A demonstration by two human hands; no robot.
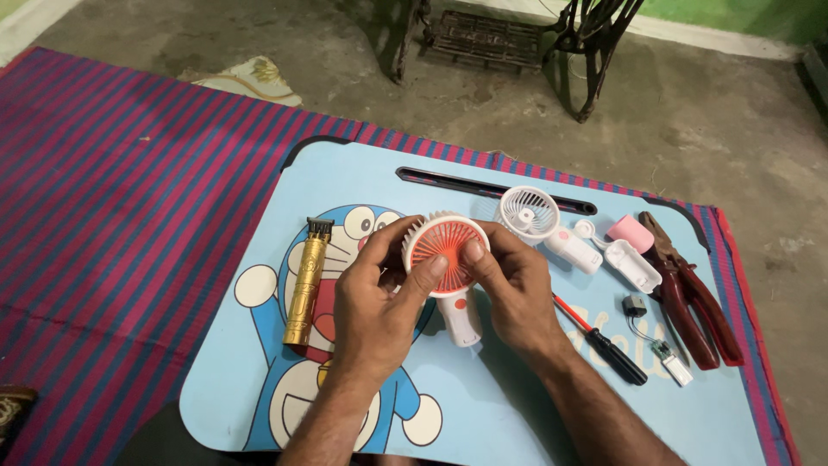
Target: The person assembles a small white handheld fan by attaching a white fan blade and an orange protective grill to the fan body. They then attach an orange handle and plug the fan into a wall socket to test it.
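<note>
I see my left hand point(373, 298) and right hand point(509, 285) both gripping the small white handheld fan with an orange grille point(445, 259), fingers closed around its round head, over the middle of the light-blue cartoon-printed bench point(483, 406). A gold metal hair trimmer point(308, 280) lies toward the left edge; red-handled pliers point(690, 293) lie near the right edge.

One head-worn camera looks steeply down, close over the blue lap table point(517, 406).
</note>
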